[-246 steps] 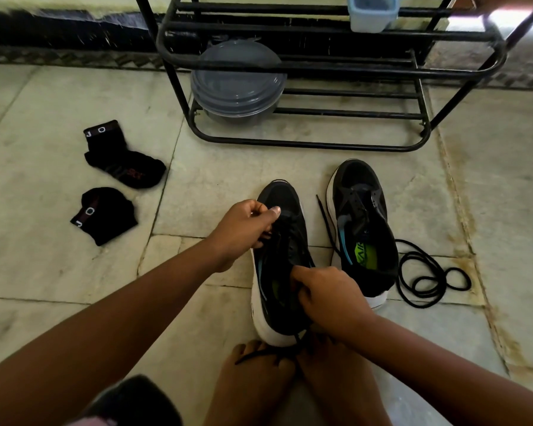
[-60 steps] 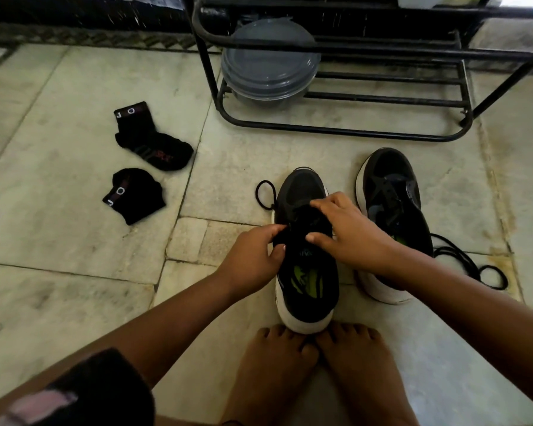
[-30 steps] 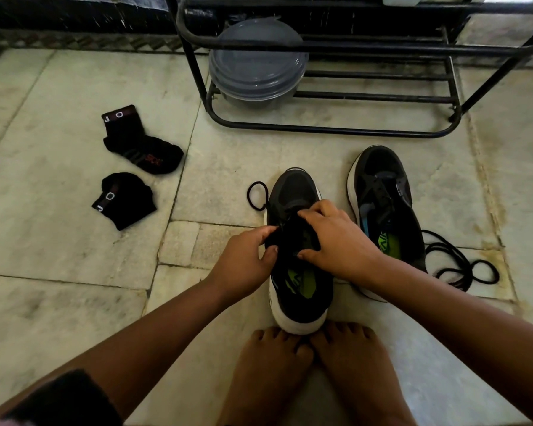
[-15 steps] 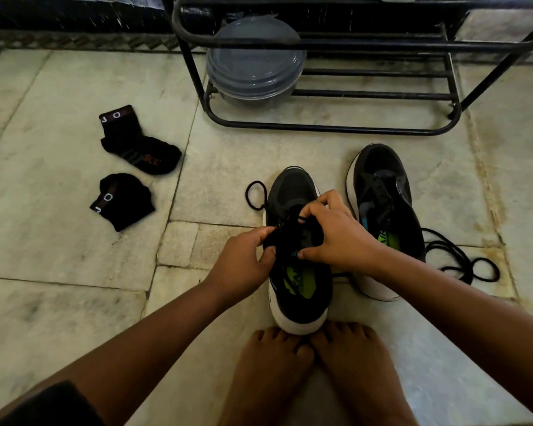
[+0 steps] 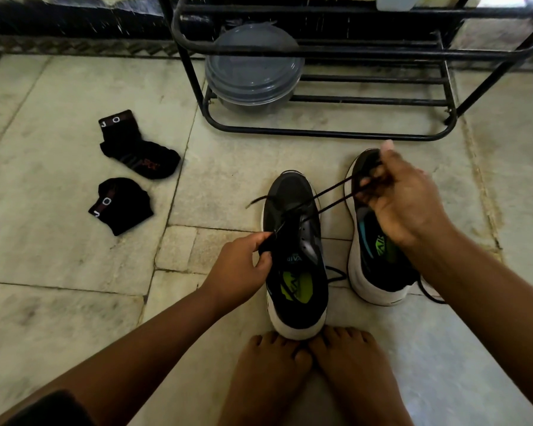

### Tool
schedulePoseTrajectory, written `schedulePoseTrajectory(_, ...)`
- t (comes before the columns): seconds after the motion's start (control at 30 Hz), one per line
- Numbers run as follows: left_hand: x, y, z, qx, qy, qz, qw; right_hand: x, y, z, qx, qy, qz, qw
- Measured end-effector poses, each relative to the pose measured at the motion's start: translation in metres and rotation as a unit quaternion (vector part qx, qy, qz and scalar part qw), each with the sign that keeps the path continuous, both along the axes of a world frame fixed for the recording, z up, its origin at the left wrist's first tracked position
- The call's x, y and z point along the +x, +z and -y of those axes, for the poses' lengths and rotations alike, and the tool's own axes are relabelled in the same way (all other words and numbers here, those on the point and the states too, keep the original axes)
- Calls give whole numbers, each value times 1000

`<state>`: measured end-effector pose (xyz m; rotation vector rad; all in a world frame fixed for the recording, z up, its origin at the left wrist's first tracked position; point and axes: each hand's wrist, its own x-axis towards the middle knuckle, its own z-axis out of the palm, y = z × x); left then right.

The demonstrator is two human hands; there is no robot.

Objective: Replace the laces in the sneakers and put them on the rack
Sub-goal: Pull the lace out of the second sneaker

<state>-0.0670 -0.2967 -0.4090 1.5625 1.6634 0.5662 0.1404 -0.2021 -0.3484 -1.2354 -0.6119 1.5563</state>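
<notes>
Black lace (image 5: 326, 198) half out of shoe (image 5: 293, 253); right hand (image 5: 403, 195) pinches lace, left hand (image 5: 240, 269) pinches shoe edge. New laces, rack (image 5: 336, 50) still left.

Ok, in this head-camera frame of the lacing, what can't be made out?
- Right hand: motion-blurred, so its grip on the lace is unclear.
- Which eyelets of the near sneaker are threaded: black on black, partly behind the left hand.
- Far sneaker: its toe and lacing are behind the right hand.
- Rack: its upper tiers are cut off by the top edge.
- Lidded container: its contents are behind a cloudy lid.
</notes>
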Motion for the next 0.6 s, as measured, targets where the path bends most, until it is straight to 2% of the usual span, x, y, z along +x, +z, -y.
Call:
schedulePoseTrajectory(0.07, 0, 0, 0, 0, -2, 5, 1000, 1, 3, 0, -19, -50, -30, 998)
schedulePoseTrajectory(0.1, -1, 0, 1, 1, -1, 6, 1000, 1, 3, 0, -17, -38, 5, 999)
schedulePoseTrajectory(0.13, -1, 0, 1, 1, -1, 5, 1000, 1, 2, 0, -2, 4, 94, 996)
schedulePoseTrajectory(0.17, -1, 0, 1, 1, 0, 5, 1000, 2, -3, 1, 34, 75, 230, 970)
schedulePoseTrajectory(0.2, -1, 0, 1, 0, 0, 4, 1000, 3, -9, 1, 84, 158, 374, 910)
schedulePoseTrajectory(0.23, 0, 1, 1, -1, -1, 3, 1000, 4, -14, 1, 126, 235, 487, 832)
schedulePoseTrajectory(0.27, 0, 1, 0, -1, -3, 1, 1000, 3, -18, 2, 145, 303, 553, 763)
schedulePoseTrajectory(0.3, 0, 1, 0, 0, -5, -1, 1000, 1, -21, 4, 146, 359, 584, 713)
schedulePoseTrajectory(0.33, 0, 1, 0, 0, -6, -1, 1000, 0, -25, 6, 135, 398, 596, 684)
schedulePoseTrajectory(0.37, 0, 1, 0, -2, -5, 0, 1000, -3, -26, 9, 126, 414, 596, 676)
schedulePoseTrajectory(0.43, -1, 1, 0, -5, -3, -2, 1000, -4, -26, 13, 126, 396, 573, 706)
schedulePoseTrajectory(0.6, -1, 2, 0, -7, -1, -4, 1000, 8, -11, 4, 102, 216, 465, 853)
